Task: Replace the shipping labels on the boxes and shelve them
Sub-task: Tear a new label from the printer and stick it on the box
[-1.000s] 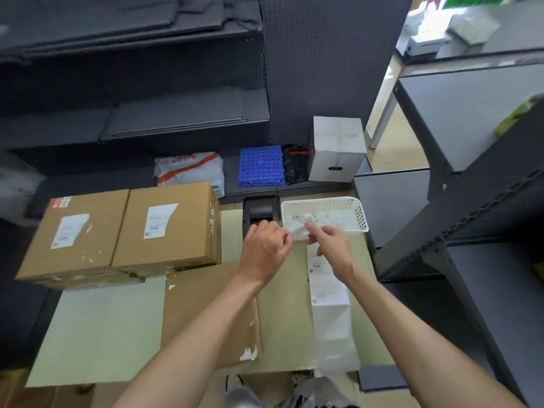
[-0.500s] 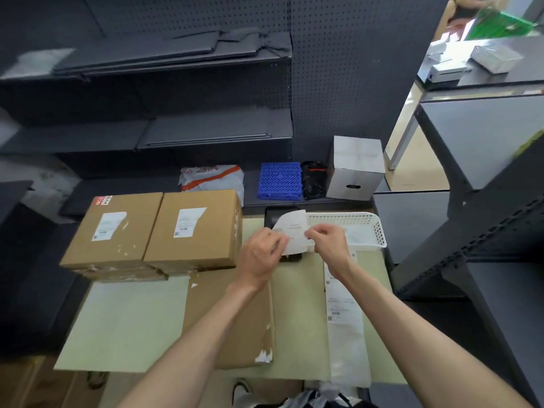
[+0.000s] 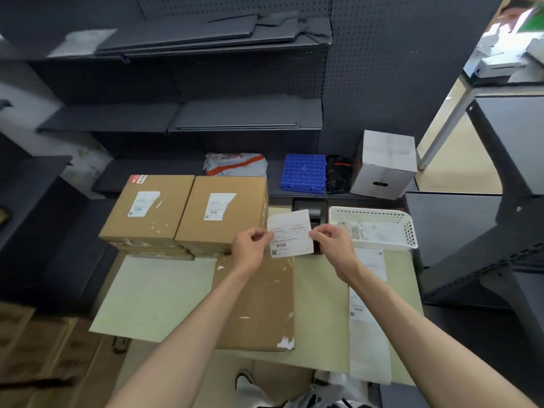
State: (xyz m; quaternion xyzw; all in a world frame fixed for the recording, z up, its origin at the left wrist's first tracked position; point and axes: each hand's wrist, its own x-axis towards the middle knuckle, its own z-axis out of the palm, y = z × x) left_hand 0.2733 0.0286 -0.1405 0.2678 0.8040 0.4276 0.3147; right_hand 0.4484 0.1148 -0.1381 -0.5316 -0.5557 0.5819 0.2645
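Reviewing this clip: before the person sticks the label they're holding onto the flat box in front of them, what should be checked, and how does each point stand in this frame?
1. Label held by both hands: ok, left hand pinches its left edge, right hand its right edge.
2. Label clear of the printer: ok, it is lifted in front of it.
3. Backing peeled off: cannot tell.
4. Flat box top free of the old label: not ok, white scraps remain on it.
5. Flat box within reach: ok, it lies under the forearms.
6. Shelf space for the box: ok, bare stretches show.
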